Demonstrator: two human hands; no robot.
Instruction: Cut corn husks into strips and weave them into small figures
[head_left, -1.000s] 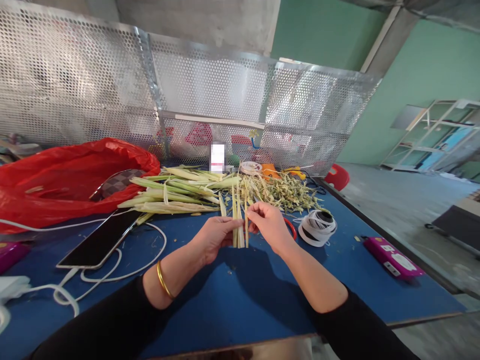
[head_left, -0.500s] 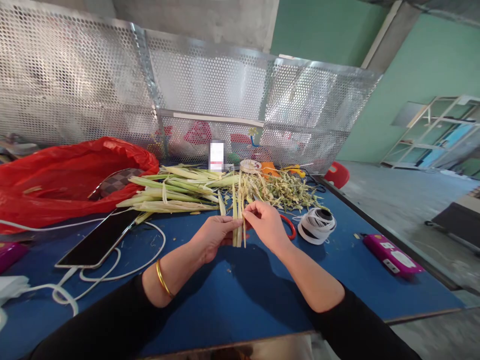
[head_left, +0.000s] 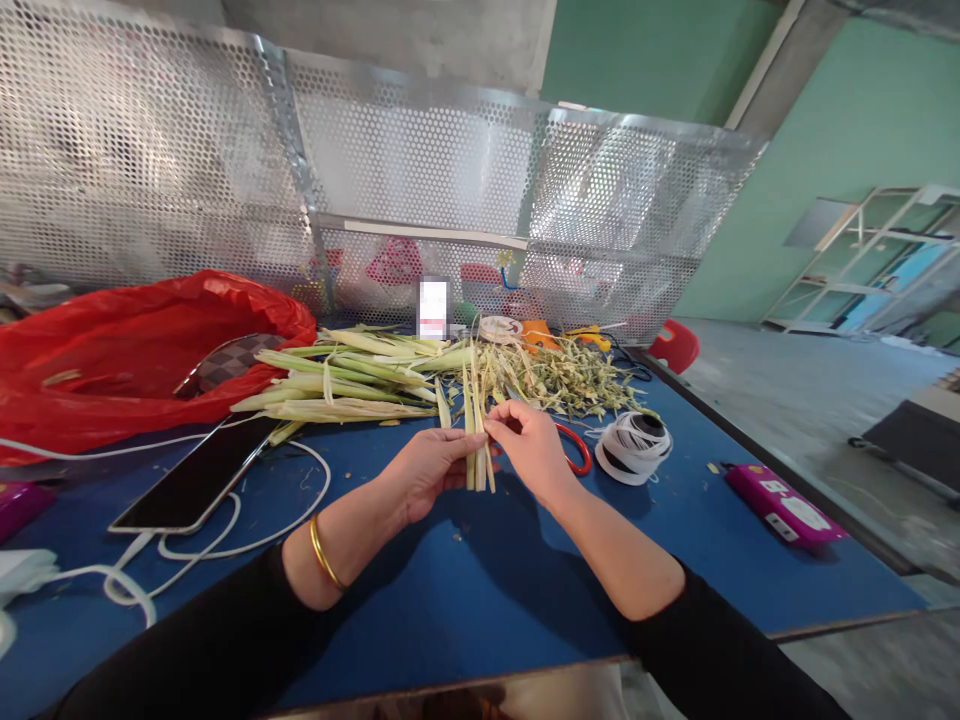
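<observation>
Several narrow pale leaf strips (head_left: 480, 472) stand upright between my two hands over the blue table (head_left: 450, 620). My left hand (head_left: 429, 468) pinches them from the left, thumb across their front. From the right, my right hand (head_left: 531, 447) is closed with thumb and fingertips on the rightmost strip. Just behind lies a pile of long green and cream leaves (head_left: 352, 385), beside a heap of small dried plant pieces (head_left: 577, 375). Red scissor handles (head_left: 576, 450) show partly behind my right hand.
A white and black roll of cord (head_left: 634, 447) and a purple pack (head_left: 784, 508) lie at the right. At the left are a red plastic bag (head_left: 135, 350), a dark tablet (head_left: 199, 480) and white cables. Perforated metal panels (head_left: 420, 160) rise behind.
The rightmost strip's lower end has tilted slightly to the right. Both hands keep their hold and have hardly moved.
</observation>
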